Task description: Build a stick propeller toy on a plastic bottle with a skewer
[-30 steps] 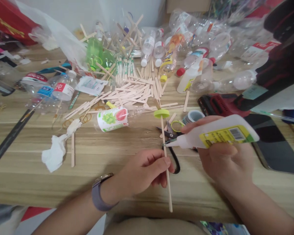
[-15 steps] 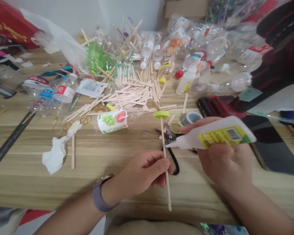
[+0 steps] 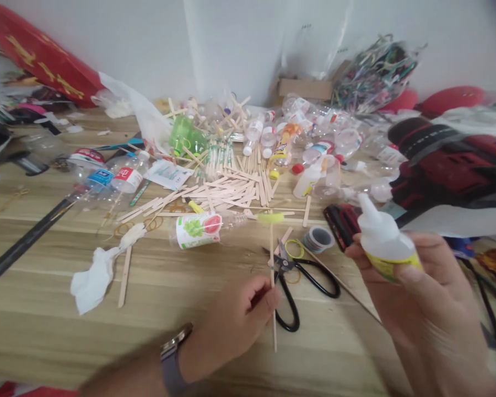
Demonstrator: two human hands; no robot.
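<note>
My left hand [image 3: 248,309] pinches a thin wooden stick [image 3: 271,259] just above the table. Near the stick's far end sits a yellow-green bottle cap [image 3: 271,218]. In my right hand [image 3: 434,298], raised at the right, is a white glue bottle [image 3: 382,234] with a yellow label, its nozzle pointing up and away from the stick. Black-handled scissors [image 3: 287,266] lie spread on the table beside my left hand, partly behind the stick. Left of the cap, a clear plastic bottle [image 3: 200,230] with a fruit label lies on its side.
Loose craft sticks [image 3: 231,187] are heaped mid-table, with many plastic bottles [image 3: 301,132] behind. A roll of tape [image 3: 319,238] stands near the scissors. A red-and-black power drill [image 3: 438,165] is at the right. A crumpled tissue [image 3: 93,281] lies at the left.
My right hand has pulled the glue bottle away to the right and tipped it upright; its nozzle was at the stick before. My left hand still holds the stick. The view has tilted up.
</note>
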